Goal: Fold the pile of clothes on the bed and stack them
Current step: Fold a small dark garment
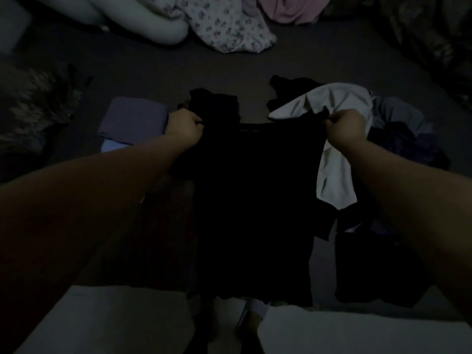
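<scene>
The room is dim. At 9 o'clock from the centre, a folded purple garment (pixel 132 120) lies on the bed (pixel 153 72), on top of a light blue piece (pixel 113 145); together they make a small stack. Just beside it, toward 3 o'clock, the left hand (pixel 184 130) has its fingers curled and pinches one top corner of the black shirt (pixel 255 200). The shirt is stretched between the two hands and hangs down toward 6 o'clock, in the middle of the view. At its other top corner the right hand (pixel 346 129) pinches the fabric in the same way. Behind and under this hand lies a white garment (pixel 332 169), and further toward 3 o'clock a loose heap of dark clothes (pixel 406 144). At 12 o'clock, well apart, a flowered cloth (pixel 224 26) and a pink cloth (pixel 293 8) lie crumpled.
</scene>
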